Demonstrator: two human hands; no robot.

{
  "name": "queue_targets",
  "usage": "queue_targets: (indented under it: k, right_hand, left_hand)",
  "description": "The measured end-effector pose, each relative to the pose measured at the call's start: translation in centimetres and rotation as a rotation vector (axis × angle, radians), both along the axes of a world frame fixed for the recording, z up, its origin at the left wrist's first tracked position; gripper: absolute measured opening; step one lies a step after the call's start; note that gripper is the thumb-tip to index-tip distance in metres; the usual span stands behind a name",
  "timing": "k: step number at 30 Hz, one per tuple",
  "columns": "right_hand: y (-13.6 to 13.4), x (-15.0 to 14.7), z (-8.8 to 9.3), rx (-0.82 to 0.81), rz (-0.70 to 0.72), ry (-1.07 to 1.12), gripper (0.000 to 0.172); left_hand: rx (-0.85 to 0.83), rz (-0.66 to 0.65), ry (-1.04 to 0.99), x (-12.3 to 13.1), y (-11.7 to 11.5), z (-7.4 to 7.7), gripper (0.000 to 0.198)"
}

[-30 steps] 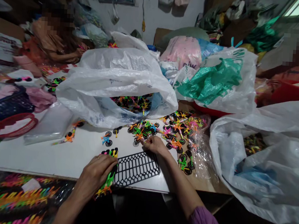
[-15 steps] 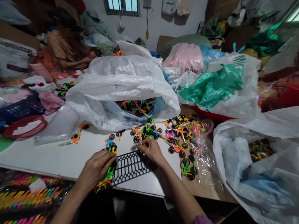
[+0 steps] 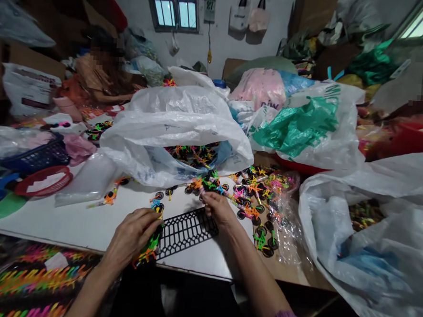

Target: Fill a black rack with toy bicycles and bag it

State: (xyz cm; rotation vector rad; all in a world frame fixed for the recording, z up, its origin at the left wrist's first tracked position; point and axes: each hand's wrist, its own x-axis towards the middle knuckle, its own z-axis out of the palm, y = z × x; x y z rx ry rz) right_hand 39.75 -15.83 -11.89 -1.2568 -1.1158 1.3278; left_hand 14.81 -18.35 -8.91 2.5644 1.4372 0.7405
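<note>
Left hand point(image 3: 130, 235) curls closed around a green toy bicycle point(image 3: 149, 249), a small plastic model with black wheels and orange parts, gripping it at the near edge of the white tabletop point(image 3: 62, 218). Its fingers sit just beside a black plastic grid point(image 3: 187, 233) that lies flat on the tabletop, close to that edge. Right hand point(image 3: 219, 210) reaches over the far end of the grid, with thumb and fingertips point(image 3: 204, 198) pinched together against a heap of toy bicycles point(image 3: 208, 183); whether they have hold of a piece, I cannot tell. More of these bright bicycles lie in a clear bag point(image 3: 282, 230) off the tabletop's right edge, and others sit inside a white bag point(image 3: 170, 122) along its far edge. A red basket point(image 3: 44, 181) and a blue basket point(image 3: 35, 159) sit toward the left, and a co-worker point(image 3: 102, 73) sits beyond them.
</note>
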Motion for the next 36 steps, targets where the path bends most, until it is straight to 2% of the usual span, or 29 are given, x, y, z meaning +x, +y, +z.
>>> queue_targets:
  k: [2, 4, 7, 11, 13, 15, 18, 20, 23, 24, 26, 28, 30, 31, 33, 36]
  right_hand:
    - [-0.1, -0.3, 0.2, -0.001, -0.009, 0.124, 0.032]
    - [-0.4, -0.9, 0.2, 0.047, -0.004, 0.017, 0.028]
    - [-1.6, -2.1, 0.5, 0.122, 0.013, -0.224, 0.020]
    - [-4.1, -4.0, 1.9, 0.207, 0.085, -0.324, 0.017]
    - [-5.3, -4.7, 2.8, 0.239, 0.147, -0.341, 0.015]
    - [-6.0, -5.0, 3.4, 0.242, 0.204, -0.340, 0.013]
    - [-6.6, -4.6, 3.8, 0.216, 0.335, -0.260, 0.015]
    - [-6.8, -4.0, 4.0, 0.174, 0.473, -0.156, 0.016]
    - [-7.3, -3.4, 4.7, 0.088, 0.671, -0.016, 0.019]
    - [-7.4, -3.3, 5.1, 0.078, 0.686, 0.002, 0.019]
    - [-7.5, -3.4, 5.6, 0.113, 0.580, -0.014, 0.019]
    - [-7.3, -3.8, 5.4, 0.170, 0.354, -0.081, 0.019]
    - [-7.0, -4.5, 4.1, 0.205, 0.182, -0.183, 0.018]
    - [-6.9, -5.0, 2.9, 0.204, 0.156, -0.248, 0.017]
    - [-7.0, -6.2, 0.1, 0.168, 0.188, -0.381, 0.013]
    - [-7.5, -8.2, -3.6, 0.131, 0.205, -0.483, 0.008]
  left_hand:
    - [0.018, 0.046, -0.067, 0.4, -0.7, 0.9, 0.034]
    - [-0.028, 0.094, -0.132, 0.9, -1.5, 1.6, 0.034]
    - [-0.211, 0.210, -0.299, 2.0, -2.2, 2.4, 0.037]
    - [-0.505, 0.404, -0.741, 3.7, -2.0, 3.1, 0.064]
    - [-0.659, 0.386, -0.885, 4.4, -1.7, 3.4, 0.061]
    - [-0.782, 0.330, -0.958, 4.9, -1.7, 3.6, 0.047]
    - [-0.872, 0.275, -1.039, 5.3, -2.4, 3.9, 0.036]
    - [-0.923, 0.235, -1.045, 5.4, -3.2, 4.0, 0.034]
    - [-0.971, 0.156, -0.951, 5.1, -4.1, 4.6, 0.034]
    - [-0.954, 0.147, -0.898, 4.7, -4.3, 5.0, 0.037]
    - [-0.822, 0.202, -0.786, 3.6, -4.6, 5.6, 0.047]
    - [-0.541, 0.355, -0.653, 1.9, -5.0, 5.9, 0.052]
    - [-0.259, 0.454, -0.454, 0.4, -5.7, 5.4, 0.042]
    - [-0.176, 0.437, -0.344, -0.2, -6.3, 4.8, 0.035]
    - [-0.105, 0.310, -0.162, -0.6, -7.4, 3.1, 0.026]
    - [-0.039, 0.166, -0.039, 0.0, -8.4, 0.2, 0.021]
